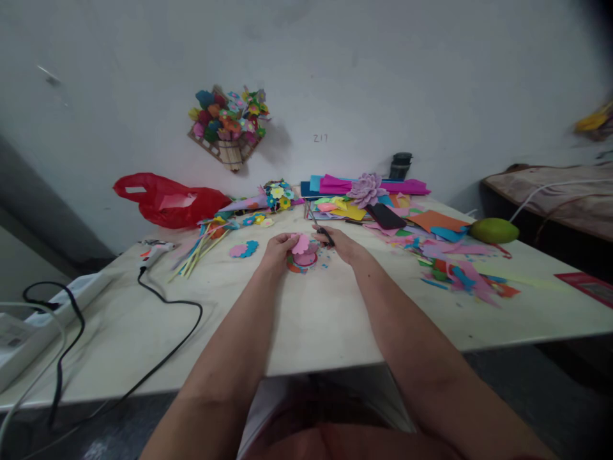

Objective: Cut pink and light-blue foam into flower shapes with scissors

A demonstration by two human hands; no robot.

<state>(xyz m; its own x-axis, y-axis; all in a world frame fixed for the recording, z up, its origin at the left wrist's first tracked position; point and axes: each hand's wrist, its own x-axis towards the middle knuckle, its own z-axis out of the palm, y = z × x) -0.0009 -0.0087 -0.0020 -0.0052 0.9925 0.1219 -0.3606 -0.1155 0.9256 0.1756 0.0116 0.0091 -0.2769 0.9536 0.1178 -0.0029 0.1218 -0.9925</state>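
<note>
My left hand [280, 248] pinches a pink scalloped paper flower [301, 243] over the middle of the table. In my right hand [341, 243] is a pair of scissors [326, 236] with dark handles, its blades pointing up and to the left, close beside the flower. Below the flower lie pink and orange round paper pieces [304, 259], with small blue scraps around them. Left of my left hand, pink and blue scalloped flower cutouts [244, 249] rest on the table.
A glue gun [156, 254] with a black cord and a white power strip [52, 313] occupy the left side. A red plastic bag [165, 201] sits behind. Coloured paper sheets [435, 222], a dark phone [385, 216], scraps [462, 275] and a green-yellow fruit [494, 230] lie right.
</note>
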